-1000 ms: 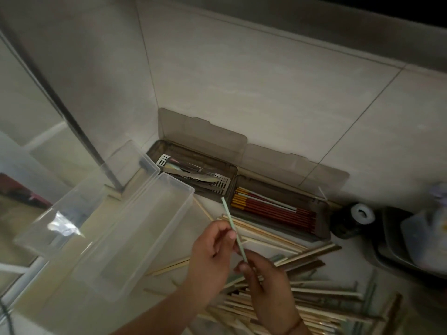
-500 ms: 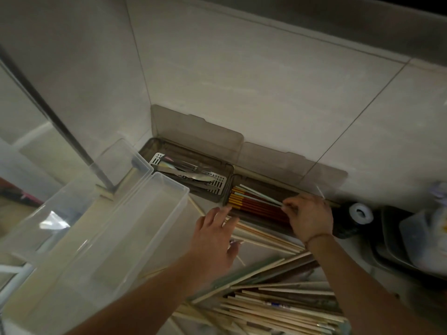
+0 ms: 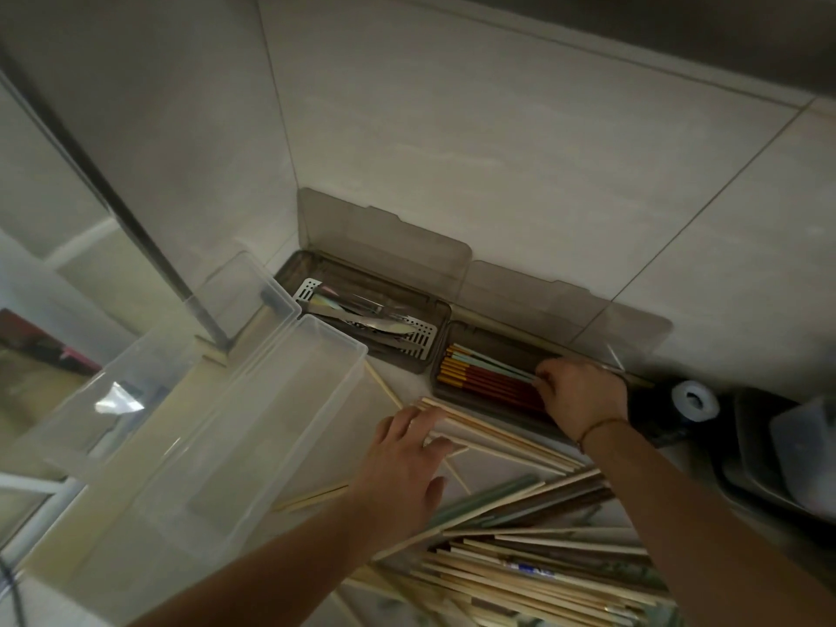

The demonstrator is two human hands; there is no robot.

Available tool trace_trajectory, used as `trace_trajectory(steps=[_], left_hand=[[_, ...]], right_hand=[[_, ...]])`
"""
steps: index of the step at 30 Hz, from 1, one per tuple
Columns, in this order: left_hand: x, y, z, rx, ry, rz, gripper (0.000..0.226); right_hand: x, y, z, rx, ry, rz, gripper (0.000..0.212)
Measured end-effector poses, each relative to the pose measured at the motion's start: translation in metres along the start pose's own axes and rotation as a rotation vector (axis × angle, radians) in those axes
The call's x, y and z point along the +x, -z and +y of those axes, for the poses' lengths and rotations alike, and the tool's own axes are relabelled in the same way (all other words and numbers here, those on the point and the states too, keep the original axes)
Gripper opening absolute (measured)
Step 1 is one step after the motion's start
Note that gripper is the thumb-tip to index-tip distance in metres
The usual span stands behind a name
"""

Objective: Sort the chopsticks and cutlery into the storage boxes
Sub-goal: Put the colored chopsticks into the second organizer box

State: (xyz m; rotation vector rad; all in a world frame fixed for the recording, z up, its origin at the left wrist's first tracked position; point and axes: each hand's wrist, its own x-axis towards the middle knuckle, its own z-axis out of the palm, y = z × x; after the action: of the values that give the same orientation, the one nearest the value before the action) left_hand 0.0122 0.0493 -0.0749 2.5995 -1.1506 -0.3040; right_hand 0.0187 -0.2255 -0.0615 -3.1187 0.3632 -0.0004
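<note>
Two brown storage boxes stand open against the tiled wall. Metal cutlery (image 3: 375, 321) lies in the left box (image 3: 289, 276). The right box (image 3: 438, 387) holds red-and-yellow chopsticks (image 3: 486, 384) with a pale green chopstick (image 3: 493, 362) on top. My right hand (image 3: 583, 395) is over that box, fingertips curled on the green chopstick's near end. My left hand (image 3: 402, 468) rests with spread fingers on a bundle of pale wooden chopsticks (image 3: 497, 438) on the counter. A big loose pile of mixed chopsticks (image 3: 543, 576) lies below both arms.
A large clear plastic box (image 3: 235, 445) stands left of my left hand, with a second clear piece (image 3: 135, 382) beside it. A black roll with a white top (image 3: 692, 398) and dark containers (image 3: 769, 459) sit at the right. Stray chopsticks (image 3: 312, 495) lie by the clear box.
My right hand carried the green chopstick from in front of me to the right brown box and laid it on the red ones. My left hand let go and dropped onto the wooden bundle.
</note>
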Motion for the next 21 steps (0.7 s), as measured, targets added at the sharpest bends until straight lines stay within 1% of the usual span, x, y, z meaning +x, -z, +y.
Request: trace_trajectory(steps=[1, 3, 4, 5, 7, 9, 10, 12, 14, 18, 21], left_hand=[[-0.004, -0.001, 0.001, 0.015, -0.009, -0.026, 0.041], [-0.011, -0.006, 0.000, 0.065, -0.011, -0.113, 0.038], [-0.015, -0.010, 0.000, 0.092, -0.015, -0.148, 0.037], [-0.019, -0.013, 0.000, 0.100, -0.019, -0.163, 0.034], [-0.025, -0.017, 0.001, 0.084, -0.017, -0.175, 0.028], [-0.030, -0.026, 0.000, 0.042, 0.018, -0.137, 0.022], [-0.032, -0.030, 0.000, 0.055, 0.018, -0.085, 0.020], [-0.034, -0.034, 0.001, 0.074, 0.021, -0.047, 0.018], [-0.037, -0.037, 0.002, 0.094, -0.016, -0.061, 0.021], [-0.036, -0.036, 0.004, 0.147, -0.079, -0.134, 0.016], [-0.034, -0.027, 0.013, 0.157, -0.054, -0.206, 0.025]], right_hand=[[-0.007, 0.001, -0.001, 0.056, 0.017, 0.092, 0.012], [-0.030, 0.002, -0.007, 0.194, 0.136, 0.267, 0.008], [-0.045, 0.000, -0.011, 0.243, 0.225, 0.287, 0.010], [-0.060, -0.004, -0.016, 0.268, 0.312, 0.251, 0.014], [-0.084, -0.020, -0.024, 0.253, 0.429, 0.115, 0.016], [-0.101, -0.036, -0.027, 0.194, 0.463, 0.002, 0.011], [-0.106, -0.043, -0.028, 0.149, 0.451, -0.032, 0.008], [-0.112, -0.051, -0.031, 0.084, 0.391, -0.033, 0.018], [-0.116, -0.056, -0.032, 0.061, 0.362, -0.014, 0.021], [-0.120, -0.058, -0.030, 0.076, 0.376, 0.025, 0.020], [-0.121, -0.052, -0.031, 0.062, 0.365, -0.009, 0.026]])
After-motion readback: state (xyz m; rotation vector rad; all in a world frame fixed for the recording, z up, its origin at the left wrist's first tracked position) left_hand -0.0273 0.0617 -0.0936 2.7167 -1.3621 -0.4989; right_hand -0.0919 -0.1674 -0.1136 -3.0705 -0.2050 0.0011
